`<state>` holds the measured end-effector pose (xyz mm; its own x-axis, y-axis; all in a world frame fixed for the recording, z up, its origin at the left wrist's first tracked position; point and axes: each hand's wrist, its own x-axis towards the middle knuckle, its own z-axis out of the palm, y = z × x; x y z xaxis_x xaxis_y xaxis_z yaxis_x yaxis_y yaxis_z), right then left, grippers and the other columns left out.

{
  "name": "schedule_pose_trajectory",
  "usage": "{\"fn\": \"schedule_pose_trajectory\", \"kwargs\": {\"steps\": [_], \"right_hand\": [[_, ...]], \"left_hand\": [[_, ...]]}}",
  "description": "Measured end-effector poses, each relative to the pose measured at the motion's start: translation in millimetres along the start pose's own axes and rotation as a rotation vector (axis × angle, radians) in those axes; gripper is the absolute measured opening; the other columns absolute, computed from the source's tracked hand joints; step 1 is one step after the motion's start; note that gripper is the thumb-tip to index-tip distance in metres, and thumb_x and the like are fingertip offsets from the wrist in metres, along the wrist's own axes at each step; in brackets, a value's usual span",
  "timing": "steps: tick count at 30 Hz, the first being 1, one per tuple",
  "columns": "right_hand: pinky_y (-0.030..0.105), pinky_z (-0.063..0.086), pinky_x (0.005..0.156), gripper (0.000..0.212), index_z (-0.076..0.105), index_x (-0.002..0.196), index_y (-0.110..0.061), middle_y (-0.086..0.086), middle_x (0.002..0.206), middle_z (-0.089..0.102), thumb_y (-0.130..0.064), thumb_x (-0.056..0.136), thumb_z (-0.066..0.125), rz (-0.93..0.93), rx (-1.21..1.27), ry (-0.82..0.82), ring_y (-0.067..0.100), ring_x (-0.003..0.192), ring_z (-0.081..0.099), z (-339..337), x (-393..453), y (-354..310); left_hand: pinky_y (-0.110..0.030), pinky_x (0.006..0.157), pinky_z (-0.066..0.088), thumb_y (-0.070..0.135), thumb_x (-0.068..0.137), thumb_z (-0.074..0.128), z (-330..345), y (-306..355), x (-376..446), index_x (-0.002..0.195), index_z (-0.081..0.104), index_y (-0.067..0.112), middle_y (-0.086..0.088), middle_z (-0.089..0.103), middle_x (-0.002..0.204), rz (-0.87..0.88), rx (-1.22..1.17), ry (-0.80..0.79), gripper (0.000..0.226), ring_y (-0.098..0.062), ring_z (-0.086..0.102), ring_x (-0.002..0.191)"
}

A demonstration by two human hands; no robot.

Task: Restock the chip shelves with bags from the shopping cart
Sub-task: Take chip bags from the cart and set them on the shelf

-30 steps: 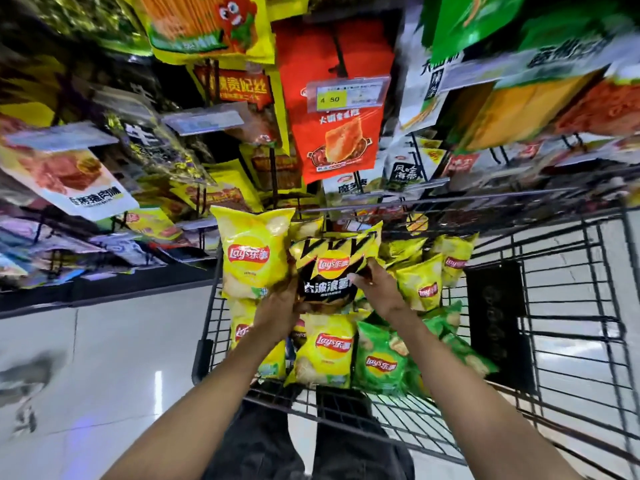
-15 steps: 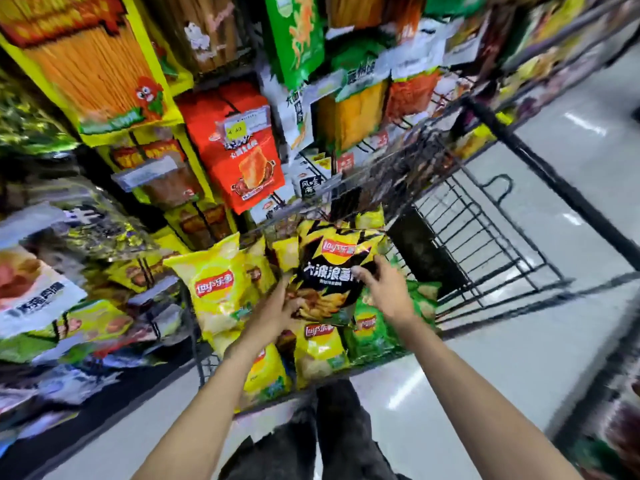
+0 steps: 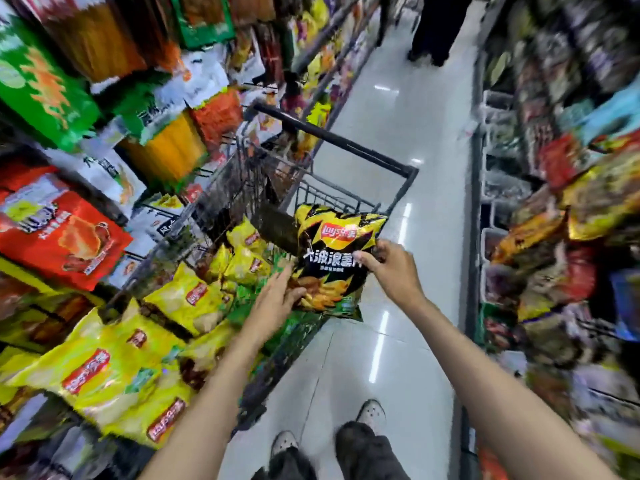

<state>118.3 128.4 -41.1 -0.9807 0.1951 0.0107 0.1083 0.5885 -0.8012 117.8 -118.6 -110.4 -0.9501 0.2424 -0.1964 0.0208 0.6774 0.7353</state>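
A black-and-yellow chip bag [image 3: 332, 251] hangs in the air over the right rim of the shopping cart [image 3: 349, 140]. My right hand [image 3: 391, 268] pinches its right edge with thumb and curled fingers. My left hand [image 3: 277, 303] has straight fingers touching the bag's lower left corner. Several yellow chip bags [image 3: 194, 299] and some green ones lie in the cart basket. More yellow bags [image 3: 104, 372] fill the lower left, blurred.
Snack shelves [image 3: 69, 216] line the left, packed with red, green and orange packs. Another shelf wall [image 3: 561, 209] runs along the right. A glossy white aisle floor [image 3: 412, 109] stretches ahead, where a person's legs [image 3: 433, 32] stand far off. My shoes show below.
The view swung right, down the aisle. The black-and-yellow bag came up out of the cart and moved right; my left hand's grip loosened to a touch at its corner.
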Motion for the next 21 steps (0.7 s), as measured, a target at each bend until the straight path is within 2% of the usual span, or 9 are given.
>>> {"fn": "schedule_pose_trajectory", "kwargs": {"steps": [2, 5, 7, 9, 11, 13, 16, 19, 21], "right_hand": [[0.029, 0.041, 0.057, 0.041, 0.045, 0.061, -0.030, -0.012, 0.057, 0.055, -0.046, 0.084, 0.073, 0.032, -0.014, 0.014, 0.005, 0.059, 0.054, -25.6, 3.5, 16.0], [0.038, 0.052, 0.068, 0.039, 0.049, 0.063, -0.027, -0.005, 0.066, 0.067, -0.051, 0.082, 0.072, 0.084, 0.005, 0.059, 0.016, 0.070, 0.068, -71.4, 9.1, 48.3], [0.042, 0.055, 0.071, 0.041, 0.056, 0.068, -0.023, -0.004, 0.070, 0.069, -0.062, 0.078, 0.067, 0.103, 0.004, 0.068, 0.016, 0.072, 0.069, -104.6, 13.2, 73.8], [0.045, 0.055, 0.069, 0.052, 0.060, 0.074, -0.019, -0.002, 0.071, 0.070, -0.071, 0.073, 0.062, 0.126, 0.009, 0.099, 0.017, 0.072, 0.069, -139.0, 17.7, 100.4], [0.044, 0.053, 0.066, 0.050, 0.056, 0.070, -0.019, -0.003, 0.067, 0.067, -0.068, 0.075, 0.064, 0.142, -0.004, 0.141, 0.019, 0.070, 0.067, -174.2, 21.9, 125.6], [0.040, 0.044, 0.061, 0.048, 0.047, 0.064, -0.019, -0.004, 0.059, 0.058, -0.059, 0.080, 0.068, 0.163, -0.009, 0.194, 0.020, 0.065, 0.062, -207.7, 25.8, 148.0], [0.042, 0.041, 0.060, 0.052, 0.047, 0.065, -0.014, 0.000, 0.057, 0.055, -0.060, 0.080, 0.066, 0.180, 0.006, 0.262, 0.024, 0.063, 0.059, -250.0, 36.3, 176.2], [0.036, 0.027, 0.057, 0.050, 0.036, 0.063, -0.019, -0.007, 0.054, 0.039, -0.046, 0.087, 0.070, 0.180, 0.021, 0.285, 0.013, 0.054, 0.042, -276.9, 51.9, 195.6], [0.035, 0.030, 0.057, 0.050, 0.037, 0.065, -0.016, -0.007, 0.056, 0.041, -0.048, 0.087, 0.069, 0.183, 0.046, 0.296, 0.012, 0.055, 0.040, -287.4, 69.6, 208.6]], "left_hand": [[-0.052, 0.114, 0.030, 0.076, 0.088, 0.039, 18.5, 6.7, 20.1, 0.150, 0.017, 0.048, -0.007, 0.051, 0.145, 0.065, -0.005, -0.073, 0.072, -0.026, 0.042, 0.136], [-0.018, 0.106, 0.035, 0.035, 0.096, 0.059, 48.3, 62.2, 36.2, 0.149, 0.034, 0.028, 0.008, 0.058, 0.129, 0.115, -0.039, -0.083, 0.059, -0.009, 0.051, 0.120], [-0.010, 0.100, 0.036, 0.028, 0.094, 0.062, 70.7, 97.9, 49.4, 0.145, 0.037, 0.029, 0.014, 0.060, 0.122, 0.178, -0.069, -0.109, 0.056, -0.004, 0.053, 0.115], [-0.015, 0.103, 0.039, 0.040, 0.092, 0.058, 96.3, 129.3, 62.7, 0.145, 0.033, 0.038, 0.013, 0.062, 0.125, 0.217, -0.068, -0.151, 0.059, -0.001, 0.054, 0.119], [-0.012, 0.093, 0.045, 0.028, 0.096, 0.059, 121.7, 161.0, 77.8, 0.143, 0.028, 0.039, 0.025, 0.063, 0.120, 0.234, -0.087, -0.210, 0.058, 0.009, 0.058, 0.109], [-0.029, 0.091, 0.053, 0.034, 0.096, 0.057, 147.6, 191.3, 94.3, 0.144, 0.024, 0.050, 0.031, 0.065, 0.115, 0.240, -0.062, -0.241, 0.061, -0.004, 0.065, 0.105], [-0.047, 0.101, 0.047, 0.056, 0.086, 0.050, 183.9, 219.6, 129.4, 0.143, 0.022, 0.059, 0.021, 0.066, 0.123, 0.268, -0.082, -0.309, 0.064, -0.014, 0.060, 0.119], [-0.050, 0.100, 0.048, 0.059, 0.085, 0.049, 206.6, 244.7, 161.6, 0.145, 0.027, 0.054, 0.012, 0.063, 0.129, 0.304, -0.046, -0.324, 0.064, -0.016, 0.057, 0.122], [-0.053, 0.097, 0.049, 0.064, 0.082, 0.046, 212.2, 263.0, 178.3, 0.144, 0.027, 0.057, 0.008, 0.059, 0.133, 0.319, -0.030, -0.306, 0.065, -0.018, 0.055, 0.123]]}}
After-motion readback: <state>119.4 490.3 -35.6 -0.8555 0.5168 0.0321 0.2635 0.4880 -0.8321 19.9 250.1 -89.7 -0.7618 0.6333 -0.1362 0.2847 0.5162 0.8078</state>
